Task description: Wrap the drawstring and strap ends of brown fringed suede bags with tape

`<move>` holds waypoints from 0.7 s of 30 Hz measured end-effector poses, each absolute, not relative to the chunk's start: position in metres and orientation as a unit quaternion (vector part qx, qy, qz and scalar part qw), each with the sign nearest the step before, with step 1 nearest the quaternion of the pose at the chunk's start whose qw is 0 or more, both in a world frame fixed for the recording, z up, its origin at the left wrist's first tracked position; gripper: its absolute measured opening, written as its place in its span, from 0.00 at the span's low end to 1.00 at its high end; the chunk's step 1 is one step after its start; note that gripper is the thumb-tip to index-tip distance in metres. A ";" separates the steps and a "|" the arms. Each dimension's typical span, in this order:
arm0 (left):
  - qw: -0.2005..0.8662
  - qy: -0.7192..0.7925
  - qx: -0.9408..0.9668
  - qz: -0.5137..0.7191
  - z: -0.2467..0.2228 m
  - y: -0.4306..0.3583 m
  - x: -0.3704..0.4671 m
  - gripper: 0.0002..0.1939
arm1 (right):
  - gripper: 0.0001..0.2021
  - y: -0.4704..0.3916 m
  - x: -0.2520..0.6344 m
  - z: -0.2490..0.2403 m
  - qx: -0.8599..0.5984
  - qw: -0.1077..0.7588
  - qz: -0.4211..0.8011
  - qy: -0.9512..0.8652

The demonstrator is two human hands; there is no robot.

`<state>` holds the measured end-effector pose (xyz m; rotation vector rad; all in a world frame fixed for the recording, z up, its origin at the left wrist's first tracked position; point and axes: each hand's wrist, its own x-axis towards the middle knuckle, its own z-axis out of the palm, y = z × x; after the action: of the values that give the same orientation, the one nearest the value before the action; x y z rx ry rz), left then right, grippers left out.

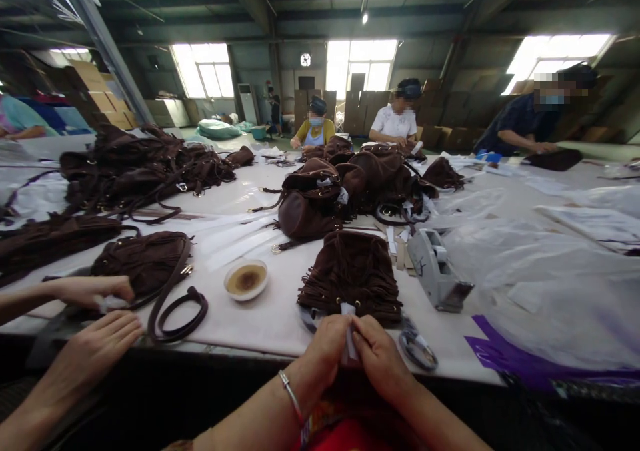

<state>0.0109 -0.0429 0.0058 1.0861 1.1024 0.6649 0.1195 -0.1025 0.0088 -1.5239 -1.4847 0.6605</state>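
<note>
Both hands meet at the table's near edge, in front of a dark brown fringed bag (350, 271) that lies with gold-coloured eyelets toward me. A white strip (349, 310), of paper or thin wrap, runs from the bag's near edge down between my fingers. My left hand (327, 344) is closed and pinches the strip from the left. From the right, my right hand (377, 348) pinches it too, thumb close to the other hand. Just right of the bag lies a coiled dark strap (417, 348), partly wrapped in something pale.
A tape dispenser (439, 271) and clear plastic sheeting (555, 284) are to the right. Left stands a bowl (246, 280) of brownish stuff. Brown bags (345, 178) are heaped ahead and far left. A co-worker's hands (97, 328) work at another bag (143, 264); others work across the table.
</note>
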 end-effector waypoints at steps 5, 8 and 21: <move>0.573 0.558 0.534 0.275 0.003 -0.041 0.016 0.19 | 0.19 -0.116 0.106 0.020 -0.566 0.394 0.194 -0.698; 0.513 0.563 0.589 0.271 0.004 -0.034 0.014 0.21 | 0.23 -0.132 0.114 0.031 -0.530 0.352 0.164 -0.754; 0.539 0.532 0.611 0.231 0.011 -0.012 -0.012 0.34 | 0.12 -0.090 0.342 0.082 -0.849 0.373 0.054 -0.369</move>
<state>-0.0117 -0.0116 0.0115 1.4520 1.2651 0.5499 0.3424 -0.0899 0.0822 -2.1751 -0.9464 0.1393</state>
